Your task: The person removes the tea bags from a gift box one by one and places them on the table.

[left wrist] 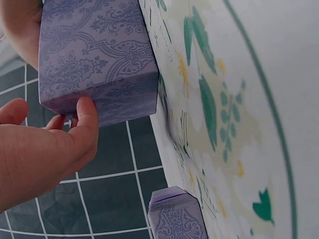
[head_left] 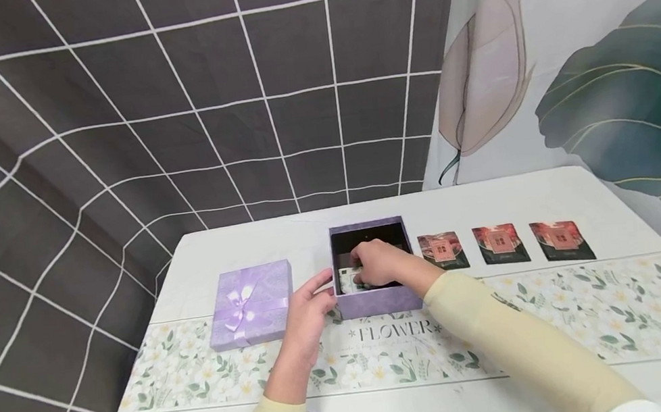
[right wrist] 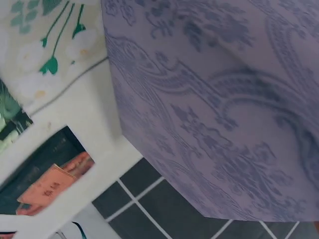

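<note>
In the head view, a purple patterned gift box (head_left: 378, 301) stands without its lid, its inside dark. My right hand (head_left: 376, 263) reaches down into it, fingers bent, and seems to pinch a small white packet with green marks (head_left: 348, 281) near the box's left wall. The box wall hides that hand's fingertips in the right wrist view. My left hand (head_left: 309, 314) rests its fingertips against the box's left side, fingers loosely extended. The left wrist view shows those fingers (left wrist: 87, 112) at a lower corner of the box (left wrist: 99, 55).
A purple lid (head_left: 250, 307) with a ribbon bow lies left of the box. Three red-and-black sachets lie in a row on the right: a near one (head_left: 442, 252), a middle one (head_left: 500, 244) and a far one (head_left: 562, 241). A flowered strip (head_left: 563, 315) crosses the white table.
</note>
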`<state>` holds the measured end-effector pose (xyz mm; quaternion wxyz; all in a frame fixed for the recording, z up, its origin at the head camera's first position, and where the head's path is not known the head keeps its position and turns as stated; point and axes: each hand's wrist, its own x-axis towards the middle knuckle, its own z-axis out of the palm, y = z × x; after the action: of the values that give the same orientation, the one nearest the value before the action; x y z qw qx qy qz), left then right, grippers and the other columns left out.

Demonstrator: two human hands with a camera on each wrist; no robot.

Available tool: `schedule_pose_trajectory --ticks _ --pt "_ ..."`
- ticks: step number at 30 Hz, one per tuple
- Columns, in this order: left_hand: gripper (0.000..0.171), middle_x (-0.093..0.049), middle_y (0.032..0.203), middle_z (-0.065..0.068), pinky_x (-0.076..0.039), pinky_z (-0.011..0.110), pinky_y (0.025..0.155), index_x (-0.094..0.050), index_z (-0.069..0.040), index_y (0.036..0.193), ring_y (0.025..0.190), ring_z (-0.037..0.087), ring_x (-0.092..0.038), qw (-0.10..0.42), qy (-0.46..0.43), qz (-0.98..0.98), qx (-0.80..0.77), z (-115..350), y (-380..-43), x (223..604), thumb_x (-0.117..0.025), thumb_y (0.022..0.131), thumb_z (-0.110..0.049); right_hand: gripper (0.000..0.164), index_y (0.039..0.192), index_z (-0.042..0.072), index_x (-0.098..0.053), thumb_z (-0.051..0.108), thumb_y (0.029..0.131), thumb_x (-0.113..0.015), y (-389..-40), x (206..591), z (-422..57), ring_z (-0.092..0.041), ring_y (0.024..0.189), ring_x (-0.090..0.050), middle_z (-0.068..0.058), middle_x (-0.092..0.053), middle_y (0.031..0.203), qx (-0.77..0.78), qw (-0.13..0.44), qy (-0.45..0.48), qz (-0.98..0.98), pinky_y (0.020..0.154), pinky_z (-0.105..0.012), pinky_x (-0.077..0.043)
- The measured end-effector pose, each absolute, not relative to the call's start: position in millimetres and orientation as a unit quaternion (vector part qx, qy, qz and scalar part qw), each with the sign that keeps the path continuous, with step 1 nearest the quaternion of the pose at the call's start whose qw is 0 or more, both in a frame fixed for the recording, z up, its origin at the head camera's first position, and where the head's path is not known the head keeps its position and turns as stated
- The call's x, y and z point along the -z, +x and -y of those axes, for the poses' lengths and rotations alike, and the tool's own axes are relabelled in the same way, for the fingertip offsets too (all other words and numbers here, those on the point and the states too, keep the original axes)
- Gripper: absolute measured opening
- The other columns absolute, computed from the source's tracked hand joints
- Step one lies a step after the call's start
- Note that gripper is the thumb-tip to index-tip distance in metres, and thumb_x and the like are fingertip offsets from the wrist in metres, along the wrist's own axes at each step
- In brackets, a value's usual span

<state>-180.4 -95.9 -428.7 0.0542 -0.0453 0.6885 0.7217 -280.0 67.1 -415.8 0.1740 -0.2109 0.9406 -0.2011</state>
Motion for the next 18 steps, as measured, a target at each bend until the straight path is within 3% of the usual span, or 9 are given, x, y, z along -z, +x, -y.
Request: schedule_pose_trajectory --ticks 3,9,18 --pt "0.057 -0.049 0.142 0.024 -0.041 0.033 0.095 -0.049 0.009 0.141 0.123 0.038 -0.052 0.051 -0.044 -0.688 -0.723 95.5 -180.8 429.9 -0.048 0.084 0.004 0.025 0.11 0.009 -0.072 0.018 0.087 -0.076 -282.1 417.7 -68.3 -0.025 0.098 -0.063 -0.005 -0.069 0.105 0.207 0.177 -0.209 -0.939 0.088 -0.042 -0.05" --pt "0.057 -0.049 0.142 0.024 -0.042 0.032 0.095 -0.049 0.009 0.141 0.123 0.039 -0.052 0.05 -0.042 -0.684 -0.727 96.2 -181.1 431.0 -0.048 0.084 0.005 0.017 0.101 0.011 -0.071 0.011 0.084 -0.077 -285.2 420.1 -69.7 -0.019 0.079 -0.058 0.002 -0.061 0.083 0.204 0.16 -0.209 -0.943 0.078 -0.038 -0.049" --pt "0.057 -0.05 0.14 0.024 -0.042 0.03 0.094 -0.049 0.01 0.14 0.122 0.037 -0.052 0.052 -0.04 -0.68 -0.73 96.5 -181.6 429.9 -0.048 0.083 0.005 0.021 0.098 0.01 -0.07 -0.002 0.081 -0.072 -287.7 412.8 -72.9 -0.016 0.071 -0.054 0.002 -0.06 0.076 0.238 0.145 -0.217 -0.935 0.075 -0.034 -0.047"
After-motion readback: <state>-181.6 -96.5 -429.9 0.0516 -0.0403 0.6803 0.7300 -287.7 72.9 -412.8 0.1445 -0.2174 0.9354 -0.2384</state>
